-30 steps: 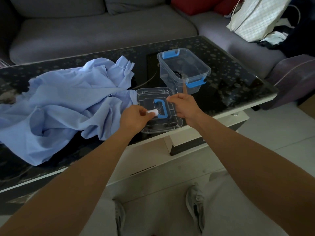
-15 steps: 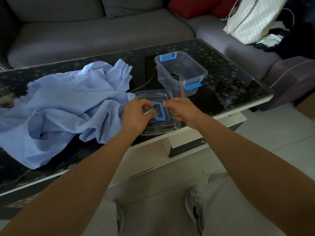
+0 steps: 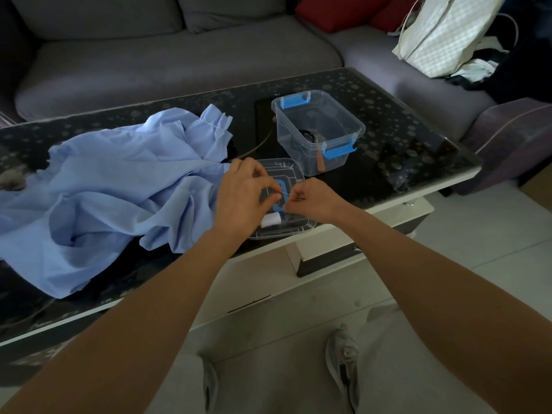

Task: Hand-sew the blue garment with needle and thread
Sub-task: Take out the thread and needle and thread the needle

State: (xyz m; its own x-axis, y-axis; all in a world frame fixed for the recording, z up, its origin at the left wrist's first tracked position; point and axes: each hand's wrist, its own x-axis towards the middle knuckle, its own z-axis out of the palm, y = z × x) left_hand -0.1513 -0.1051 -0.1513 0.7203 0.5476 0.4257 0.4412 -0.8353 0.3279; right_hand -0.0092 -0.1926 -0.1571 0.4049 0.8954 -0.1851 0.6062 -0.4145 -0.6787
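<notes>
One crumpled blue garment (image 3: 119, 186) lies on your left on the dark table (image 3: 388, 138). Your left hand (image 3: 242, 198) and right hand (image 3: 313, 201) each pinch one fine strand (image 3: 286, 194) between them, above one white thread spool (image 3: 270, 220) on one clear lid (image 3: 295, 174); one open box (image 3: 295, 138) behind

Bare forearms (image 3: 155, 306), grey-white sneakers (image 3: 343, 363)

Dim room, sharp focus, wide-angle edge distortion
</notes>
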